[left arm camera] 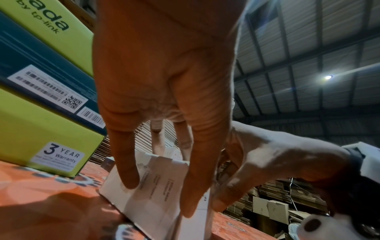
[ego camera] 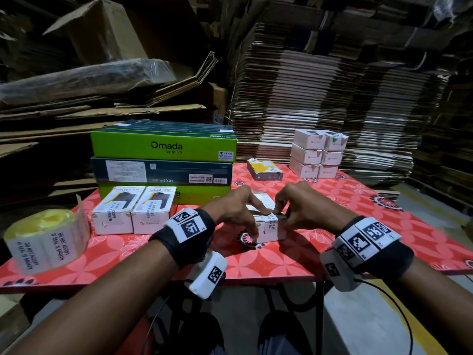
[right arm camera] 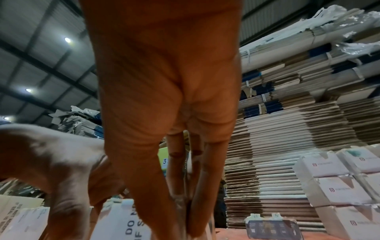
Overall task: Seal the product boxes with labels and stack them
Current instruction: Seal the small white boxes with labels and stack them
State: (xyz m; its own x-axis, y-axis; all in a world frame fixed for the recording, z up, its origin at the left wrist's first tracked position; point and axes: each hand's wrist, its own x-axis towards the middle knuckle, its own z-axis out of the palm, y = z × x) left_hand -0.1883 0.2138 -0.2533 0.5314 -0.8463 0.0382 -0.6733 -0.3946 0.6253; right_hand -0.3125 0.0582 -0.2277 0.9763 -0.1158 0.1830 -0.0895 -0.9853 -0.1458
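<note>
A small white product box [ego camera: 268, 233] [left arm camera: 148, 209] [right arm camera: 125, 225] stands at the middle of the red table [ego camera: 281, 262]. A white seal label [ego camera: 270, 224] printed "DO NOT ACCEPT IF SEAL IS BROKEN" runs over its top edge and down its front. My left hand [ego camera: 257, 222] [left arm camera: 160, 197] holds the box, thumb on the front and fingers spread over the top. My right hand [ego camera: 284, 216] [right arm camera: 180, 219] grips the box's right end, fingertips at the label on the top edge. The label roll [ego camera: 46, 239] lies at the table's left edge.
Two labelled boxes [ego camera: 133, 211] stand side by side left of my hands, in front of stacked green and dark Omada cartons [ego camera: 163, 147]. A stack of white boxes [ego camera: 317, 155] [right arm camera: 337, 183] sits at the back right, a yellow-topped box [ego camera: 265, 170] beside it. Flattened cardboard [ego camera: 332, 85] is piled behind.
</note>
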